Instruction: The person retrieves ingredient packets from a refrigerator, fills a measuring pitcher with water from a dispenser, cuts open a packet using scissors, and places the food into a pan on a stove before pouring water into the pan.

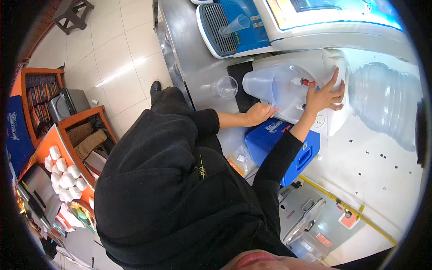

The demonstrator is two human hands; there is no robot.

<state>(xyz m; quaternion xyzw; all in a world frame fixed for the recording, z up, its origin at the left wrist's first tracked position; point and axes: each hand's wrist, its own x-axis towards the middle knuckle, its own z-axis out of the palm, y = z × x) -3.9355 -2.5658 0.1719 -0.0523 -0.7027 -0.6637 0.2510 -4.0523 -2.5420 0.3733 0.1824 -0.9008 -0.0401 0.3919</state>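
Note:
A translucent plastic pitcher (261, 83) is held upright under the taps of a white water dispenser (333, 119), its mouth close to the spouts. My left hand (260, 114) is closed round the pitcher's handle. My right hand (325, 95) has its fingers spread over the dispenser's front, with the thumb at the red tap (306, 82). A second, white tap (300, 106) sits beside it, near my right wrist. Above the dispenser body rests a big clear water bottle (382, 101).
A clear plastic cup (226, 87) stands on the steel counter (191, 49). Next to the dispenser is a drink machine (220, 33) with another cup (238, 23) on its drip tray. A blue box (288, 150) sits below my right forearm. Orange shelving (45, 72) stands behind.

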